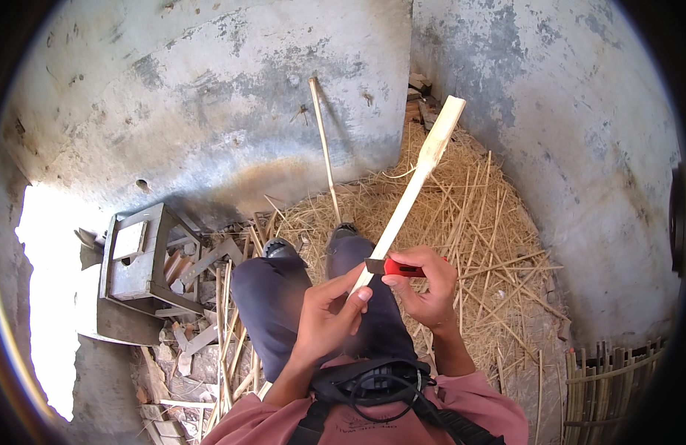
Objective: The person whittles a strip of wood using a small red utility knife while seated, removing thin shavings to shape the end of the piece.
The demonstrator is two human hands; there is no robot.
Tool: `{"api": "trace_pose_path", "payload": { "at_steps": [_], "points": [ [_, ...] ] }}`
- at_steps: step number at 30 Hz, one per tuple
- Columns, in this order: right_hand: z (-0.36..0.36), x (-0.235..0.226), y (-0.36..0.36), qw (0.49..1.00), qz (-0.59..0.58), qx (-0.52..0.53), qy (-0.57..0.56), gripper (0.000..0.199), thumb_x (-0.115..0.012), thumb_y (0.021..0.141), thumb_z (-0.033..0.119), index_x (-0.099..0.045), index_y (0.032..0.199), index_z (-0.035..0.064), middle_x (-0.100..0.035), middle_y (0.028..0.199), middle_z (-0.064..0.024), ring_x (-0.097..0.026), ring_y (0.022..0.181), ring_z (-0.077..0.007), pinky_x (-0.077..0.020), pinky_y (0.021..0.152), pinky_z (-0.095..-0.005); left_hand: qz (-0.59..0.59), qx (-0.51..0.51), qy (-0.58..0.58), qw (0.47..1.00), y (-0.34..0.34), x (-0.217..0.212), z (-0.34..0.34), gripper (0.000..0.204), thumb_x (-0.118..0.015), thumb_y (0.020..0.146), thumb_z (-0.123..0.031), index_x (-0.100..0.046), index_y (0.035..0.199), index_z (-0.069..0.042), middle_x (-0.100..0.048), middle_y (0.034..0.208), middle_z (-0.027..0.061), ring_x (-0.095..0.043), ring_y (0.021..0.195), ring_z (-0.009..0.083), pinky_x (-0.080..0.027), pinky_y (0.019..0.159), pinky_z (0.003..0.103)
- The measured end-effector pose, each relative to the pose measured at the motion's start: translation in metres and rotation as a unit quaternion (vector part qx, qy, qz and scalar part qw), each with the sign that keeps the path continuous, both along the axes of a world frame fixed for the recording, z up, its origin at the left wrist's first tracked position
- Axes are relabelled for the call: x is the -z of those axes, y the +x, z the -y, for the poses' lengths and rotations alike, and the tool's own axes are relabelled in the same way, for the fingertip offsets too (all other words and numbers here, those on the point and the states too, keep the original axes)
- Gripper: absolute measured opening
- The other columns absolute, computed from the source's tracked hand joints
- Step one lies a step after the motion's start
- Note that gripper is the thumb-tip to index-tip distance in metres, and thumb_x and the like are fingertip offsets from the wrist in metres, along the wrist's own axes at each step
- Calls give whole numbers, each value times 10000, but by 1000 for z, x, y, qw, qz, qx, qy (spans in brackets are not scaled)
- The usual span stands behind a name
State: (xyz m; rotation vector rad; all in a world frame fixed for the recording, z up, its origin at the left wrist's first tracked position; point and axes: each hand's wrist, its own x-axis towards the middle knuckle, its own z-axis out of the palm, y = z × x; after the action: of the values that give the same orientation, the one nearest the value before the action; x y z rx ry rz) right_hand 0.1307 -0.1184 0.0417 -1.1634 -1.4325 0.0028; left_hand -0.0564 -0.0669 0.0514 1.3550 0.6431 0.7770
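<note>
My left hand [329, 317] is closed round the near end of a long pale bamboo strip [406, 204], the thumb lying along it. The strip slants away from me to the right and broadens into a thicker piece at its far end. In my closed right hand [430, 289] is a red-handled knife [404, 268]. Its short dark blade rests across the strip, just beyond my left fingers. Both hands are above my lap, over dark trousers [272, 300].
Straw-like shavings and thin sticks [499, 237] cover the ground ahead and right. A thin pole [323, 141] leans on the weathered wall [231, 96]. At left stands a wooden box frame [139, 248] among broken pieces. A slatted basket [610, 389] sits at lower right.
</note>
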Motion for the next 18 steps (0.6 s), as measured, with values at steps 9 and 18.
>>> {"api": "trace_pose_path", "payload": {
  "at_steps": [9, 18],
  "points": [
    [-4, -2, -10, 999, 34, 24, 21, 316, -864, 806, 180, -719, 1041, 28, -724, 882, -101, -690, 727, -248, -521, 657, -339, 38, -11, 56, 998, -7, 22, -1, 232, -603, 1037, -60, -677, 1254, -23, -571, 710, -12, -459, 530, 26, -328, 451, 214],
    [-3, -8, -17, 996, 72, 49, 11, 307, -876, 789, 179, -725, 1010, 28, -730, 862, -91, -686, 702, -241, -499, 627, -334, 44, 1, 72, 996, -18, 23, -3, 322, -608, 1021, -29, -639, 1341, -2, -646, 878, 34, -507, 686, 44, -387, 595, 222]
  ]
}}
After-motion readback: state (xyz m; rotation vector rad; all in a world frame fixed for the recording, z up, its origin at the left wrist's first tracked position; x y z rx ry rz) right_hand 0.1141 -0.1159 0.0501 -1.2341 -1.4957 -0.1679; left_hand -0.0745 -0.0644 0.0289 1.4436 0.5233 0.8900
